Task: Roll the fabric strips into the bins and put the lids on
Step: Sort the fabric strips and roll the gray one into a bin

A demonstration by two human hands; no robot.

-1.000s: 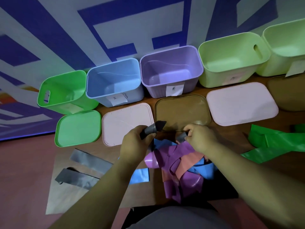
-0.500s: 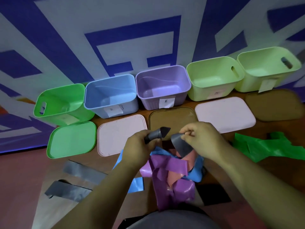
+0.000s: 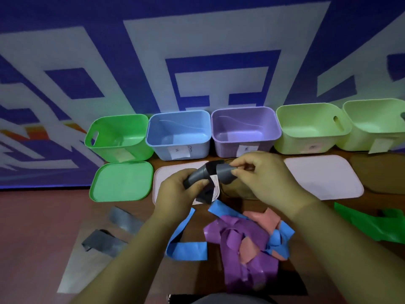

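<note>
Blue-and-white patterned wall behind, brown table in front. Five open bins in a row against the wall: green bin, blue bin, purple bin, two pale green bins. Lids lie flat in front: green lid, pink lid, brown lid mostly hidden by the hands, second pink lid, second brown lid.

Grey strip is held in the air in front of the purple bin. Left grip is clenched round the rolled end; right grip pinches the other end. A loose tail hangs over the pink lid.

Near side: tangled pile of purple, pink and blue strips, two spare grey strips at left, green strip at right.

Versus 0.5 s ago: the hands sit higher and closer together, and now overlap the purple bin's label. Bins and lids keep the same order.
</note>
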